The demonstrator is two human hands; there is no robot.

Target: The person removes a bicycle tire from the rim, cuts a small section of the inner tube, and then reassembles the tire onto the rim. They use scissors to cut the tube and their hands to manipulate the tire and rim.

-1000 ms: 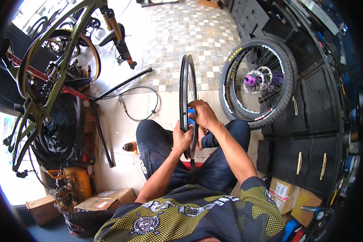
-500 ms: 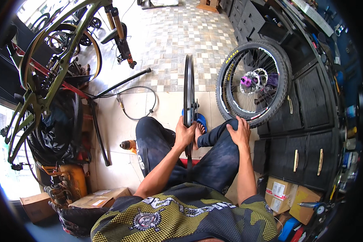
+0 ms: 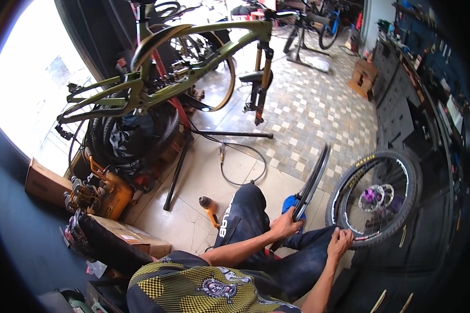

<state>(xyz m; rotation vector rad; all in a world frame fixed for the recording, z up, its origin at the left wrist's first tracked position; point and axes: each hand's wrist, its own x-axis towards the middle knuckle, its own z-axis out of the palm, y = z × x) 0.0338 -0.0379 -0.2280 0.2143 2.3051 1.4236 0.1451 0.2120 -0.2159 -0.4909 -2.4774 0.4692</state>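
My left hand (image 3: 286, 223) is closed around the lower part of a dark bicycle wheel (image 3: 313, 180), which stands between my knees, tilted and seen nearly edge-on. Its lowest part is hidden by my hand and leg. My right hand (image 3: 341, 240) rests on my right knee with nothing visible in it, close to the tyre of a mountain bike wheel. Two such knobbly-tyred wheels (image 3: 413, 201) stand together on the right, with a purple hub (image 3: 369, 196) and a brake disc showing. A blue slipper (image 3: 289, 203) is partly visible behind the wheel I hold.
An olive bike frame (image 3: 227, 50) with a fork hangs on a stand (image 3: 178, 172) at the left. An orange-and-black power drill (image 3: 210, 211) and a looped hose (image 3: 263, 169) lie on the floor. Black drawers (image 3: 389, 94) line the right; an orange compressor (image 3: 121, 197) and cardboard boxes stand left.
The view has swung to the left, bringing the bike frame and doorway further in. My left hand still grips the wheel, which now appears tilted; my right hand stays on the knee.
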